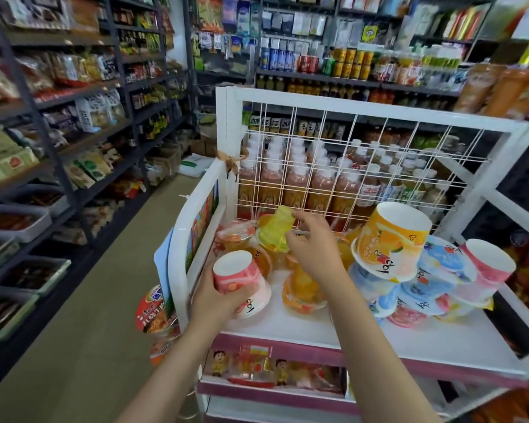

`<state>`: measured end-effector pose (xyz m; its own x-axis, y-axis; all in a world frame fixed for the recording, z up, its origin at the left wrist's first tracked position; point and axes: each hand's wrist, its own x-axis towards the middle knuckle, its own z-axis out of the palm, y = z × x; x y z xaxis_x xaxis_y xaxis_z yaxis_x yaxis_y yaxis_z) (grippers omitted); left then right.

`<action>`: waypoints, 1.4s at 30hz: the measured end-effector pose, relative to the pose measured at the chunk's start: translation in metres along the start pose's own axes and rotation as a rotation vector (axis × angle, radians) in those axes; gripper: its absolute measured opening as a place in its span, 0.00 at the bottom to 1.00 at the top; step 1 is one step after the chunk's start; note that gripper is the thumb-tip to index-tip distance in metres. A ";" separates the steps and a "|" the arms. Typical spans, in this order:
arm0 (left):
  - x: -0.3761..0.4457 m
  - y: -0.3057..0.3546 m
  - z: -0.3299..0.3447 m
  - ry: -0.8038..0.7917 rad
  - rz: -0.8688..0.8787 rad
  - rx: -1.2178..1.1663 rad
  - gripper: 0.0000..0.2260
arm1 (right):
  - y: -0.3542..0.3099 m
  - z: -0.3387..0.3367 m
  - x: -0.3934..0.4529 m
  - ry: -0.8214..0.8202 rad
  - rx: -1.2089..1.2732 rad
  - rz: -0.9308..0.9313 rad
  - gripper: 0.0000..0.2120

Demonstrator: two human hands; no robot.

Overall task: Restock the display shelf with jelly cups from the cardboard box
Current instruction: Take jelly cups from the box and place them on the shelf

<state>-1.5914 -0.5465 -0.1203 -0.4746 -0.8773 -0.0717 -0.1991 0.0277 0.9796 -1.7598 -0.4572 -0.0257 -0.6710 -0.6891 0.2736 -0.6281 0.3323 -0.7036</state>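
Observation:
A white display shelf (318, 331) stands in front of me with jelly cups on its top tray. My left hand (217, 300) grips a pink jelly cup (242, 279), held upside down at the tray's left front. My right hand (315, 248) reaches toward the back, its fingertips pinching a yellow jelly cup (277, 228) that sits on other cups near the wire grid. An orange cup (391, 239) tops a pile of blue and pink cups (431, 279) on the right. The cardboard box is not in view.
A white wire grid (348, 166) backs the tray, with bottled drinks behind it. Dark store shelves (58, 148) line the aisle on the left. Instant noodle bowls (156, 309) hang at the display's left side. A lower tier (272, 367) holds packaged snacks.

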 end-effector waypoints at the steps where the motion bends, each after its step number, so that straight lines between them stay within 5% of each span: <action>1: -0.002 0.006 0.001 -0.016 -0.011 -0.030 0.35 | -0.001 -0.003 -0.010 -0.015 0.056 -0.053 0.19; 7: -0.005 0.054 0.002 -0.169 -0.186 -0.438 0.10 | -0.002 -0.003 -0.040 -0.378 0.161 -0.194 0.35; 13: -0.008 0.063 -0.002 -0.294 -0.127 -0.376 0.17 | 0.004 0.005 -0.038 -0.156 0.149 -0.085 0.16; 16: -0.012 0.061 -0.005 -0.265 0.012 -0.249 0.12 | 0.002 0.008 -0.039 -0.083 0.177 -0.048 0.15; 22: -0.016 0.040 -0.019 -0.167 0.060 -0.248 0.23 | -0.004 0.023 -0.045 -0.048 0.307 0.117 0.21; 27: -0.018 0.021 -0.025 -0.128 0.118 -0.099 0.33 | 0.009 0.045 -0.063 -0.148 0.189 0.064 0.19; 32: -0.021 0.006 -0.027 -0.203 0.145 0.039 0.19 | 0.014 0.058 -0.076 -0.226 0.141 0.097 0.20; 42: 0.001 -0.004 -0.019 -0.171 0.208 0.124 0.20 | 0.008 0.076 -0.078 -0.099 0.217 0.128 0.21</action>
<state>-1.5743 -0.5564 -0.1206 -0.6514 -0.7537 0.0870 -0.1813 0.2659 0.9468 -1.6821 -0.4496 -0.1030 -0.6913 -0.7133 0.1153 -0.4343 0.2827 -0.8553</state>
